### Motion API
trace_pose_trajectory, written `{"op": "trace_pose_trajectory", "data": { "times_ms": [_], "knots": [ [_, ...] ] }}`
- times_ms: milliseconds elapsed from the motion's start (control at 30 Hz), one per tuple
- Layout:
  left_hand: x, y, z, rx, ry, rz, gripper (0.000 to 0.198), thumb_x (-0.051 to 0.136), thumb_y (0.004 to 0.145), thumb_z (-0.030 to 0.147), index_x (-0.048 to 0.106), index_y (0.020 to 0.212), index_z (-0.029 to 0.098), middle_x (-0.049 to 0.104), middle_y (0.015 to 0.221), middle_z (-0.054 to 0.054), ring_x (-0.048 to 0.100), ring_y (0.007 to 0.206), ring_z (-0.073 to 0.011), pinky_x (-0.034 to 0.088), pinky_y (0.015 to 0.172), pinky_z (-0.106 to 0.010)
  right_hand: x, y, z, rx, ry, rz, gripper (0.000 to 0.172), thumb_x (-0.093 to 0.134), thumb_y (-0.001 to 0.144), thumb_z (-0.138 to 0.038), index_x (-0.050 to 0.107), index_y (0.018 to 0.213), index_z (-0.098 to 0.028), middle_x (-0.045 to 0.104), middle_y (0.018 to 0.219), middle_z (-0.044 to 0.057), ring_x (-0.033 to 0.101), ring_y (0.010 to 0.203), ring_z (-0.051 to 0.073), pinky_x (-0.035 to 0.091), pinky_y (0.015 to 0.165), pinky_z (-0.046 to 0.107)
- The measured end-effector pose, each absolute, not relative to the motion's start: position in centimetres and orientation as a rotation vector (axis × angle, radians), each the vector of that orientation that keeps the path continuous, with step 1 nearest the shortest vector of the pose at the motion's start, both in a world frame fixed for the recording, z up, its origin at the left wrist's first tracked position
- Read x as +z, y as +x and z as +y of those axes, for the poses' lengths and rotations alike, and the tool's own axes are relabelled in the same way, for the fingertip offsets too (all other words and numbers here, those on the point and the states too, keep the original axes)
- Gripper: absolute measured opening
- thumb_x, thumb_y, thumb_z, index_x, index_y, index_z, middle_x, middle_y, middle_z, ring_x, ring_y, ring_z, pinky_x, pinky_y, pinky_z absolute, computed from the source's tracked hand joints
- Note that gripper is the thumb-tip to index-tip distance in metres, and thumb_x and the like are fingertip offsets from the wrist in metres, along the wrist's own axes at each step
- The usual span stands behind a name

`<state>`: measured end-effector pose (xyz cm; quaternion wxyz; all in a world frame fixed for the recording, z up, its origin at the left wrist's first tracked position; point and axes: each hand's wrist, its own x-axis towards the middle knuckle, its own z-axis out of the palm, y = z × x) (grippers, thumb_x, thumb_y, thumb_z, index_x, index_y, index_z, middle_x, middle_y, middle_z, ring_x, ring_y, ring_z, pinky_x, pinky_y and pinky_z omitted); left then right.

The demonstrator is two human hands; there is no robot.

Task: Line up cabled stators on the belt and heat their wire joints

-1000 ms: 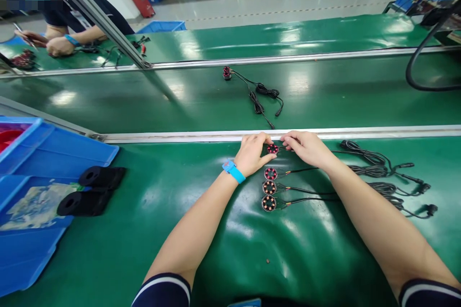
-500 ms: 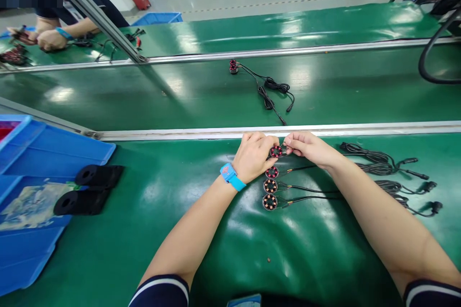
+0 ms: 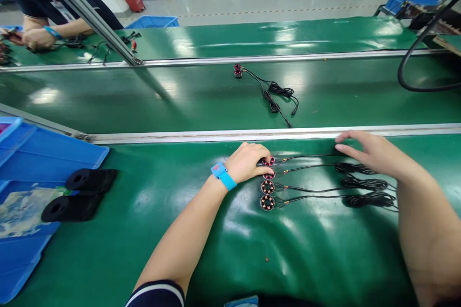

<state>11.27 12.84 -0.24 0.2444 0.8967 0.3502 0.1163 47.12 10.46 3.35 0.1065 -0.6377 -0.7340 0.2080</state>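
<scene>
Four round motor coils lie in a column on the green mat. My left hand (image 3: 248, 160), with a blue wristband, has its fingers on the top red coil (image 3: 269, 160) and its thumb at the second red coil (image 3: 268, 174). Below sit two copper coils, the upper one (image 3: 267, 187) and the lower one (image 3: 267, 203). Thin black cables run right from them to coiled bundles (image 3: 370, 199). Over the top cable's far end is my right hand (image 3: 370, 151), thumb and fingers apart, nothing seen between them.
Another coil pair (image 3: 238, 71) with black cables (image 3: 283, 90) lies on the conveyor (image 3: 201, 100) beyond the metal rail (image 3: 201, 135). Blue bins (image 3: 54, 146) and black brackets (image 3: 81, 192) are at left. Across, a person's hands (image 3: 38, 38) hold parts. A black hose (image 3: 405, 64) hangs at right.
My right hand has let go of the wires near the top coil and moved right, opening. The top coil now lies in line with the others. The view has shifted slightly.
</scene>
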Motion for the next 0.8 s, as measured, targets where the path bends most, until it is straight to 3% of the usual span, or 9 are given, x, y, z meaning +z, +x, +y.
{"op": "trace_pose_trajectory", "data": {
  "times_ms": [67, 200, 267, 367, 500, 633, 733, 800],
  "knots": [
    [-0.3, 11.2, 12.9, 0.317, 2.44, 0.949, 0.026, 0.077, 0.082, 0.041, 0.063, 0.09, 0.02, 0.07, 0.101, 0.001, 0.063, 0.096, -0.0173, 0.039, 0.082, -0.029, 1.7, 50.1, 8.4, 0.582, -2.043, -2.082, 0.043, 0.056, 0.08, -0.068, 0.061, 0.097, -0.029, 0.069, 0.09, 0.008, 0.059, 0.067, 0.026, 0.042, 0.063, 0.04],
    [0.0, 11.2, 12.8, 0.27, 2.434, 0.958, 0.027, 0.08, 0.08, 0.039, 0.064, 0.088, 0.02, 0.069, 0.096, 0.001, 0.063, 0.091, -0.0169, 0.039, 0.08, -0.029, -1.7, 53.0, 3.8, 0.467, -1.874, -2.039, 0.036, 0.06, 0.08, -0.065, 0.057, 0.092, -0.031, 0.065, 0.116, 0.008, 0.06, 0.105, 0.031, 0.047, 0.085, 0.042],
    [0.4, 11.2, 12.5, 0.212, 2.441, 0.97, 0.027, 0.08, 0.079, 0.04, 0.065, 0.089, 0.02, 0.069, 0.095, 0.001, 0.063, 0.091, -0.0181, 0.039, 0.081, -0.03, -2.5, 53.4, 1.8, 0.452, -1.872, -1.984, 0.036, 0.06, 0.079, -0.066, 0.058, 0.091, -0.032, 0.066, 0.114, 0.006, 0.061, 0.107, 0.032, 0.047, 0.089, 0.045],
    [1.0, 11.6, 11.8, 0.118, 2.446, 0.985, 0.029, 0.079, 0.08, 0.043, 0.065, 0.09, 0.019, 0.068, 0.096, 0.0, 0.061, 0.093, -0.02, 0.038, 0.083, -0.032, -2.5, 53.6, -0.5, 0.501, -1.945, -1.92, 0.034, 0.063, 0.076, -0.065, 0.059, 0.091, -0.034, 0.067, 0.112, 0.002, 0.064, 0.099, 0.033, 0.052, 0.08, 0.048],
    [1.7, 12.1, 11.1, 0.027, 2.452, 0.98, 0.025, 0.079, 0.08, 0.04, 0.067, 0.088, 0.019, 0.069, 0.096, -0.001, 0.059, 0.096, -0.0213, 0.038, 0.085, -0.034, -1.3, 54.2, -2.5, 0.597, -1.97, -1.918, 0.028, 0.065, 0.074, -0.065, 0.061, 0.086, -0.04, 0.068, 0.106, 0.001, 0.066, 0.091, 0.033, 0.052, 0.057, 0.044],
    [2.8, 11.5, 10.9, 0.059, 2.498, 0.983, 0.025, 0.078, 0.081, 0.042, 0.07, 0.093, 0.022, 0.065, 0.119, -0.003, 0.056, 0.109, -0.0253, 0.039, 0.092, -0.038, 1.4, 54.5, -1.7, 0.63, -1.956, -2.024, 0.03, 0.067, 0.068, -0.071, 0.065, 0.088, -0.048, 0.065, 0.119, 0.0, 0.066, 0.093, 0.032, 0.05, 0.046, 0.041],
    [4.7, 10.0, 10.5, 0.224, 2.57, 1.062, 0.028, 0.071, 0.087, 0.043, 0.067, 0.105, 0.022, 0.062, 0.125, -0.005, 0.055, 0.114, -0.0258, 0.04, 0.098, -0.04, 3.5, 53.1, 2.2, 0.455, -1.969, -2.086, 0.041, 0.062, 0.07, -0.076, 0.062, 0.101, -0.05, 0.061, 0.127, -0.001, 0.065, 0.084, 0.03, 0.053, 0.053, 0.044],
    [6.4, 8.7, 9.8, 0.301, 2.633, 1.162, 0.029, 0.069, 0.089, 0.042, 0.064, 0.108, 0.021, 0.064, 0.119, -0.006, 0.057, 0.112, -0.0254, 0.041, 0.098, -0.041, 4.2, 51.2, 6.4, 0.359, -1.892, -2.195, 0.051, 0.058, 0.076, -0.076, 0.055, 0.115, -0.044, 0.058, 0.131, 0.003, 0.065, 0.089, 0.03, 0.056, 0.071, 0.049]
  ]
}}
